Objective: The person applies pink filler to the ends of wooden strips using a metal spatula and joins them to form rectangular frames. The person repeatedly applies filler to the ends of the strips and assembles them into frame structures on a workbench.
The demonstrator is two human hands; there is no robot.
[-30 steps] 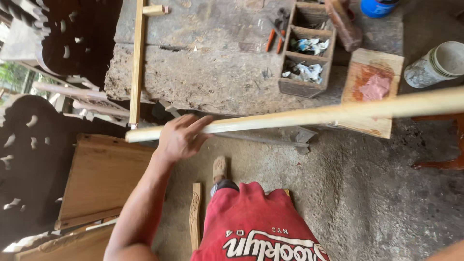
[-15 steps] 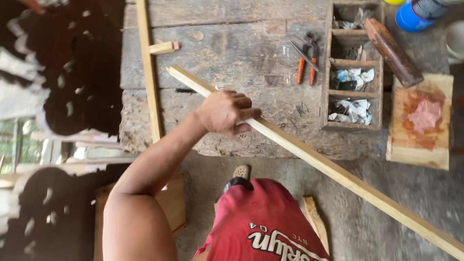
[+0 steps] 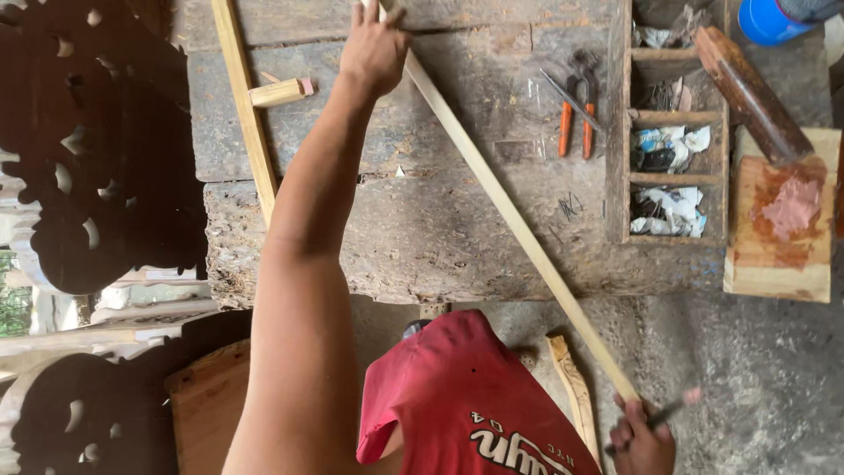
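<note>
Head view: left hand (image 3: pixel 374 48) at top centre, fingers laid flat and close together on the upper end of a long slat (image 3: pixel 510 215). Slat slanted from top centre down to lower right, crossing a worn bench (image 3: pixel 422 237). Right hand (image 3: pixel 642 435) at bottom right, fingers curled around the slat's lower end, pinching a pencil (image 3: pixel 673 409) as well. Second slat (image 3: pixel 246 114) upright at upper left, a small block (image 3: pixel 281 91) touching it. Orange-handled pliers (image 3: pixel 576 110) right of centre, beside a compartmented tray (image 3: pixel 673 149). Red shirt (image 3: pixel 466 405) at bottom centre.
</note>
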